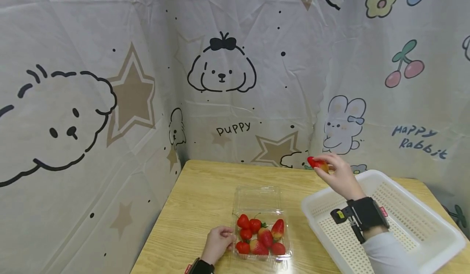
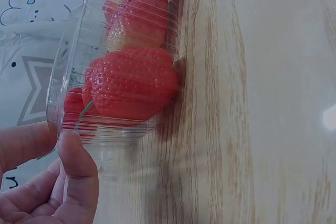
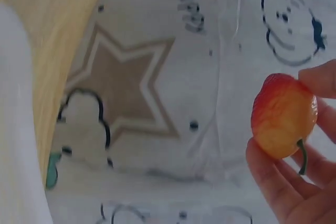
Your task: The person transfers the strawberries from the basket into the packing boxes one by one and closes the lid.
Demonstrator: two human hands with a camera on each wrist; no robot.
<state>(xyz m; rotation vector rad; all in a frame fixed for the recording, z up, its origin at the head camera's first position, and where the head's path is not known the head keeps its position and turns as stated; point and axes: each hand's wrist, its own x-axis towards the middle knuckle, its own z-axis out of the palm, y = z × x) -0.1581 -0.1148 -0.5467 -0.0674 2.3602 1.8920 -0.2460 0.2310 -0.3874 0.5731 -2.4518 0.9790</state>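
Observation:
A clear plastic box (image 1: 289, 241) stands on the table with its lid (image 1: 258, 200) folded back. Inside lie several red and yellowish strawberries (image 1: 265, 237) and smaller round red fruits (image 1: 243, 221), some with thin stems. My left hand (image 1: 219, 243) pinches the box's left rim between thumb and index finger, seen close in the left wrist view. Held up over the far left edge of the white basket, my right hand (image 1: 339, 176) grips a strawberry (image 3: 283, 116) by its sides. That strawberry is red at the tip, orange toward its short green stem.
On the right of the wooden table (image 1: 205, 192) sits a large white perforated basket (image 1: 437, 225), its bottom bare where it shows. A printed cloth (image 1: 220, 114) hangs behind and along the left side. The right forearm passes over the basket.

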